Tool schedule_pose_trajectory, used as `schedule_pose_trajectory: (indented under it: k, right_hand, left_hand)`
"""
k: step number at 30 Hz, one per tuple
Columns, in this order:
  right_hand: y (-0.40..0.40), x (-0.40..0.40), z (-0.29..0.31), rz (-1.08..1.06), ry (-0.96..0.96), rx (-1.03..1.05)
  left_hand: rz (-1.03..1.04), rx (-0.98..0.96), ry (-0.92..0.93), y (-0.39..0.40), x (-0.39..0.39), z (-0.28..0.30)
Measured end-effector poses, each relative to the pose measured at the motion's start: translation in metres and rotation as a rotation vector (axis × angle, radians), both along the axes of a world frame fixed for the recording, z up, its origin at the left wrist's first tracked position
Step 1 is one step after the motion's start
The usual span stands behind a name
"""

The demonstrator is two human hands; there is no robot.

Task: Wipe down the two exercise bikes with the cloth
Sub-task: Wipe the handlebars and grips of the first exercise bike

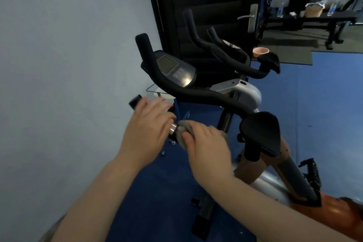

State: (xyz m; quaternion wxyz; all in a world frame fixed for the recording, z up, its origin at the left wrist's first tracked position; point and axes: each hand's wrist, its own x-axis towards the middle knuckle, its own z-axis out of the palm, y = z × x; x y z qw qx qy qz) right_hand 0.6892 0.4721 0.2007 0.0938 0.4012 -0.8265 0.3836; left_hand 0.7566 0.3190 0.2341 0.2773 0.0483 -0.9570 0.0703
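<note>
Grey cloth (183,129) is being pressed by the right hand (206,143), fingers curled round it, against the near bike's (245,94) left handlebar end, while the left hand (149,124) is gripping that bar; firm full-length strokes would clean best.

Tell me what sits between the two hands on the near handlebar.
In the head view, a short shiny metal band of the handlebar shows between the left hand and the right hand, beside the grey cloth.
</note>
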Motion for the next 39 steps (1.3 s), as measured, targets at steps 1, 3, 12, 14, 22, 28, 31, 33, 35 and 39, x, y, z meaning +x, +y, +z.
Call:
schedule_pose_trajectory:
  k: [1, 3, 12, 14, 22, 28, 31, 33, 35, 39]
  right_hand:
    - [-0.012, 0.003, 0.004, -0.006, 0.012, 0.006]
    - [-0.020, 0.001, 0.008, 0.023, 0.055, 0.073]
    - [-0.050, -0.006, 0.027, 0.105, 0.226, 0.384]
    - [-0.044, -0.004, 0.024, 0.111, 0.122, 0.288]
    - [0.029, -0.019, -0.010, 0.223, 0.065, 0.150]
    - [0.034, -0.038, 0.012, 0.354, 0.163, 0.389]
    - [0.049, -0.083, 0.036, 0.527, 0.080, 0.627]
    - [0.046, -0.097, 0.046, 0.613, -0.006, 0.719]
    - [0.032, -0.096, 0.046, 0.694, 0.026, 0.781]
    - [0.015, -0.108, 0.043, 0.859, -0.009, 0.893]
  left_hand:
    - [0.053, -0.058, 0.000, -0.008, 0.003, 0.007]
    - [0.120, -0.134, -0.023, -0.017, 0.005, 0.013]
    - [0.117, -0.062, 0.058, -0.014, 0.000, 0.007]
    - [0.114, -0.049, 0.039, -0.013, 0.001, 0.007]
    - [0.190, 0.035, 0.033, 0.006, 0.000, 0.004]
    - [0.306, 0.260, 0.098, 0.046, -0.010, -0.022]
    - [0.370, 0.262, 0.083, 0.050, -0.013, -0.022]
    - [0.400, 0.276, 0.092, 0.054, -0.015, -0.022]
    - [0.421, 0.312, 0.142, 0.060, -0.019, -0.024]
    - [0.458, 0.382, 0.239, 0.070, -0.027, -0.028]
